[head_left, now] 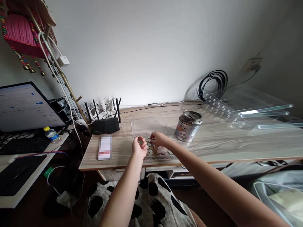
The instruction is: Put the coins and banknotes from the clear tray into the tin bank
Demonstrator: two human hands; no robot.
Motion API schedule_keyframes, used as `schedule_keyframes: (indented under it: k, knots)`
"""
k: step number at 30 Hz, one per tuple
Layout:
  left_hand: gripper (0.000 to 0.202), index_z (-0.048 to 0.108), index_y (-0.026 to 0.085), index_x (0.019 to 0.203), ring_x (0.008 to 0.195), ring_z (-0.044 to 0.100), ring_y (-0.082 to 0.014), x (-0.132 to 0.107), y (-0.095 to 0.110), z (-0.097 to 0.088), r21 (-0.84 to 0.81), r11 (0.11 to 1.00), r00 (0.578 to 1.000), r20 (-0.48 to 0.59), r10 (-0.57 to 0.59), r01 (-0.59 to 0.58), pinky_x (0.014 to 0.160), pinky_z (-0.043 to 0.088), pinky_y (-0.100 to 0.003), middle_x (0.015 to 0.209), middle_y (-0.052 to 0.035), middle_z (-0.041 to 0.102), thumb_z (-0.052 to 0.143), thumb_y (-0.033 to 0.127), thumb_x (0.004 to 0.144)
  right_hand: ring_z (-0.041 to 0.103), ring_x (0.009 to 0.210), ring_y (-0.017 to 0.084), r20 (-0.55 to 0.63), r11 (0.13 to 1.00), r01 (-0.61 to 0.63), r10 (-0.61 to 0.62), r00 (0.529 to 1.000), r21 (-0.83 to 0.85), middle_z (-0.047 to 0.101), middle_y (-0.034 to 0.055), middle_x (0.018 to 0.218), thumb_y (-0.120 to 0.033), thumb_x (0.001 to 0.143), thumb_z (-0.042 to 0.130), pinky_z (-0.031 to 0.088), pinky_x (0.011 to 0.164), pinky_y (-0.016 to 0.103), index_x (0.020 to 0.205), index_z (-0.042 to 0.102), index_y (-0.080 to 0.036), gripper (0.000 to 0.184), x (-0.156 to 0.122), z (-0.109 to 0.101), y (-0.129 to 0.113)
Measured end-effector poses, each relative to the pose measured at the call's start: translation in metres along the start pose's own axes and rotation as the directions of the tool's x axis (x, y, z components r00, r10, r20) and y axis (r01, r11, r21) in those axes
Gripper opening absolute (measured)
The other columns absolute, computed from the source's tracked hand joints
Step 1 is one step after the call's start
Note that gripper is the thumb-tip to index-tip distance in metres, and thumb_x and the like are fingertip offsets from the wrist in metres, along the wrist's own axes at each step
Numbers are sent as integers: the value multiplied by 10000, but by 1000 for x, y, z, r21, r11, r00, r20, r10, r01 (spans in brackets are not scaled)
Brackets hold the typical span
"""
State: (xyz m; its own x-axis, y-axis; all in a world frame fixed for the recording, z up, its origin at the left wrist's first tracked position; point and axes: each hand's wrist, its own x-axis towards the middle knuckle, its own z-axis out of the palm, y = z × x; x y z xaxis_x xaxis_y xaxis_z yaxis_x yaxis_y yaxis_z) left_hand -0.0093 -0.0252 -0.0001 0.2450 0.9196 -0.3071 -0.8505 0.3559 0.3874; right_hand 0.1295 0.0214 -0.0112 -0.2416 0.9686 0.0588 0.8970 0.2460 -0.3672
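Several coins point(153, 150) lie in a heap on a clear plastic tray point(142, 126) near the front edge of the wooden table. My left hand point(139, 146) is curled at the heap's left side, its fingertips pinched on a coin. My right hand point(159, 138) reaches over the heap from the right, its fingers bent down onto the coins. A tin money box point(188, 126) with a slotted lid stands upright to the right of the tray, a short way from my right hand.
A black router point(105, 123) and a power strip sit at the table's back left. A phone point(104, 147) lies left of the tray. Clear acrylic racks point(248, 108) and a coiled cable point(213, 82) fill the back right. A laptop point(26, 105) stands on the left desk.
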Motion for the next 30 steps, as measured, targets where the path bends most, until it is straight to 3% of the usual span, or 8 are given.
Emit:
schedule_keyframes:
  k: [4,9,12,16,19,25,30]
  knots:
    - [108,418,157,625,332,247,-26,3,-1,-3,23,1000,1000,-26,16,-15,330,133,-145,514,37,407,418,196,726,563,668,130,24,999,-19,18,1000,40,640,32,730,-153,595,567,380,561,186,721,636,-160,144,9,-5,2]
    - [71,428,155,629,350,278,-31,5,-2,-3,47,998,999,-28,34,-33,342,155,-150,522,34,421,458,189,683,562,590,123,107,996,-69,62,992,63,639,9,625,-110,538,571,375,500,181,649,646,-155,141,11,-21,22]
    - [54,429,154,629,357,287,-32,4,-2,-2,62,998,998,-47,32,-29,348,167,-153,530,31,431,459,177,668,566,596,120,113,995,-93,87,990,48,649,9,667,-123,549,573,380,505,179,730,644,-160,198,8,-25,27]
    - [37,429,154,633,362,289,-32,1,-2,0,78,996,998,-56,41,-37,355,173,-155,539,29,436,462,158,650,581,657,160,102,993,-119,120,988,-15,652,64,748,-307,626,574,396,537,213,809,631,-148,249,4,-18,17]
    - [31,434,154,640,363,289,-32,0,-2,1,90,995,997,-58,48,-43,355,168,-157,541,29,435,464,153,644,584,733,218,81,981,-147,158,984,-127,643,125,789,-404,593,605,407,567,248,804,628,-123,352,3,-8,5]
    - [21,440,151,637,368,306,-36,0,-2,1,97,994,996,-67,63,-57,356,174,-161,539,26,435,457,151,650,587,656,205,154,986,-114,133,979,-122,630,93,625,-280,558,621,403,560,248,575,624,-142,140,6,-2,-6]
    - [30,453,146,639,373,320,-40,2,-2,0,81,995,996,-52,67,-62,362,197,-164,534,24,436,456,163,663,571,613,146,202,999,-33,36,979,-20,645,45,709,-274,549,622,387,517,205,727,634,-157,214,-7,-12,0]
